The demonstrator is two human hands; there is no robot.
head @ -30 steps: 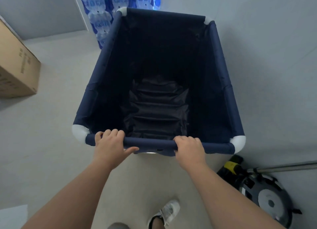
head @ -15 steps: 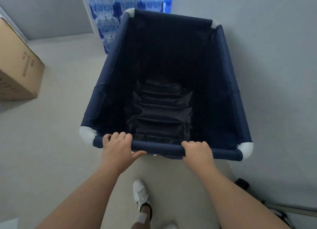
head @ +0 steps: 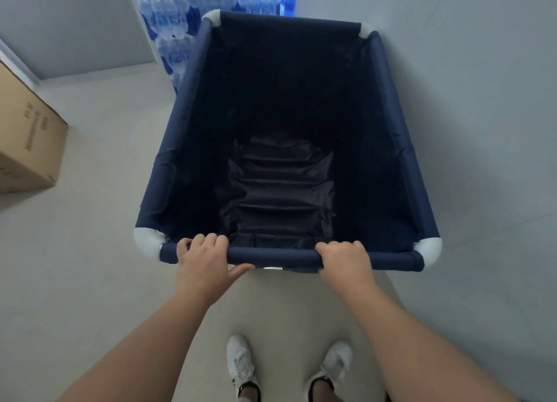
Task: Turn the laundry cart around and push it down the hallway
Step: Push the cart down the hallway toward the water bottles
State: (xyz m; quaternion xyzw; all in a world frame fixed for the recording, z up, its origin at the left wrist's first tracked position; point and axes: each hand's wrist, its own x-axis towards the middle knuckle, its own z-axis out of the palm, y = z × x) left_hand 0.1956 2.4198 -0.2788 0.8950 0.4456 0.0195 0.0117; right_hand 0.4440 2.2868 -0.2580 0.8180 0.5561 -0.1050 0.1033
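A navy fabric laundry cart (head: 404,148) with white plastic corner joints stands right in front of me, open and holding nothing but its wrinkled dark liner. My left hand (head: 203,260) wraps over the near top bar close to its left corner, thumb stretched along the underside. My right hand (head: 346,263) grips the same bar right of centre. My two white shoes show below, side by side on the floor.
Stacked packs of water bottles (head: 177,19) stand just beyond the cart's far left corner. A cardboard box (head: 27,142) sits on the floor at left. A grey wall (head: 482,85) runs close along the cart's right side.
The cart and I have moved forward toward the water bottles. The vacuum cleaner at lower right has dropped out of view. Both feet now stand together.
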